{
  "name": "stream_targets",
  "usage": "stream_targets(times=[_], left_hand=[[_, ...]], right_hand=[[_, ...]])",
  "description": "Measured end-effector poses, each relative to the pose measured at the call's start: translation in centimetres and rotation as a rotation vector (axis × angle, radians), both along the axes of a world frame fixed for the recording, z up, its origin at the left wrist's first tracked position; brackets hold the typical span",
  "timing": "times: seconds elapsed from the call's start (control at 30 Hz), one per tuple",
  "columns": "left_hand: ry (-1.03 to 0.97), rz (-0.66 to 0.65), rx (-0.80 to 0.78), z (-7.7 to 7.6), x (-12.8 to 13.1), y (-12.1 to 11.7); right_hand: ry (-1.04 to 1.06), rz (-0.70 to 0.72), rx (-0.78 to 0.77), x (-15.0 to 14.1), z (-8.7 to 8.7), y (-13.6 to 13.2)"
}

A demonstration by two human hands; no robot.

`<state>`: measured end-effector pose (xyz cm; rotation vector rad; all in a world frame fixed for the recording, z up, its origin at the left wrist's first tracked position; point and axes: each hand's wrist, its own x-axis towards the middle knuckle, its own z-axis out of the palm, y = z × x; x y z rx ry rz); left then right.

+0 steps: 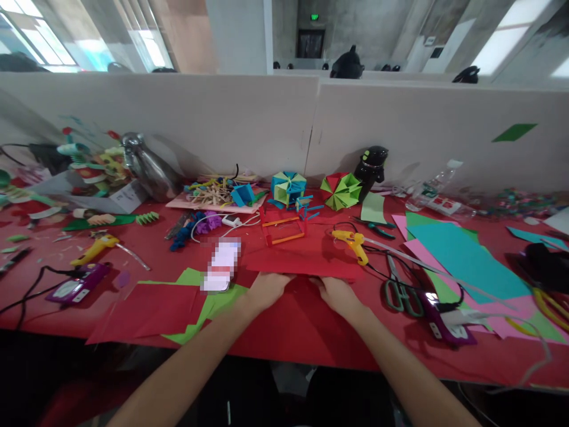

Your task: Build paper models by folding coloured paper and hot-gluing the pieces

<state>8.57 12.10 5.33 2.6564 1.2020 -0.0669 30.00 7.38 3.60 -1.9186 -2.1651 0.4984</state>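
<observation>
A sheet of red paper (306,265) is raised a little off the red tabletop in the middle of the head view. My left hand (270,287) grips its near edge left of centre, and my right hand (336,293) grips the same edge a short way to the right. Fingertips of both hands are partly hidden by the paper. Just beyond it stands a frame of red and orange sticks (284,230). Left of my left hand lies a phone (221,265) over green paper (217,309), beside a stack of red sheets (153,311).
A yellow glue gun (353,243), scissors (400,290) and a purple power unit (447,320) with cables lie right. Another glue gun (95,248) is at left. Folded paper shapes (341,191), a metal jug (151,169) and a plastic bottle (431,187) line the partition.
</observation>
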Motion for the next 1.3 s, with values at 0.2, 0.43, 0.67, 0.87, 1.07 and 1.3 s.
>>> stream_targets(times=[0.2, 0.43, 0.67, 0.87, 1.07, 1.3], left_hand=[[-0.003, -0.018, 0.008, 0.0, 0.3, -1.1], [0.024, -0.02, 0.033, 0.4, 1.0, -1.6], [0.055, 0.035, 0.082, 0.0, 1.7, -2.5], [0.062, 0.045, 0.11, -0.5, 1.4, -3.1], [0.061, 0.056, 0.129, -0.5, 1.9, -3.6], [0.091, 0.067, 0.093, -0.6, 1.6, -2.8]], right_hand=[[0.031, 0.062, 0.0, 0.6, 0.2, -0.5], [-0.025, 0.034, 0.032, -0.2, 0.0, -1.2], [-0.042, 0.017, 0.002, 0.0, -0.1, -2.0], [-0.032, 0.064, 0.04, 0.9, -0.1, -1.6], [-0.056, 0.046, 0.023, 0.2, -0.2, -2.0], [-0.015, 0.01, -0.004, 0.2, -0.8, -2.3]])
